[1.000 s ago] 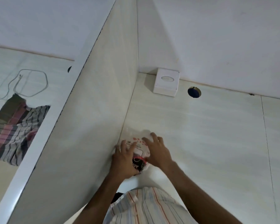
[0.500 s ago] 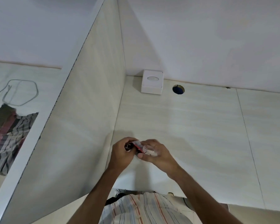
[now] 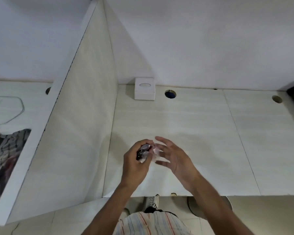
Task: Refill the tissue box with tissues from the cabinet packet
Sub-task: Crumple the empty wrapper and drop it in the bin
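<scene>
A white tissue box (image 3: 144, 89) with an oval slot on top stands at the back of the desk, against the wall beside the partition. Above the front of the desk my left hand (image 3: 135, 164) is closed around a crumpled plastic tissue packet (image 3: 145, 152) with red and dark print. My right hand (image 3: 172, 157) is just to its right with fingers spread, its fingertips at the packet's clear plastic end; whether they touch is blurred.
A tall pale partition (image 3: 78, 107) runs along the left of the desk (image 3: 202, 133). Two cable holes (image 3: 170, 94) (image 3: 277, 99) sit near the back wall. Beyond the partition lie a striped cloth (image 3: 5, 153) and a cable (image 3: 7, 109). The desk's front edge is below my hands.
The packet was flat on the desk by the partition under both hands; it has been lifted and crumpled into my left hand. My right hand has opened. The view has pulled back.
</scene>
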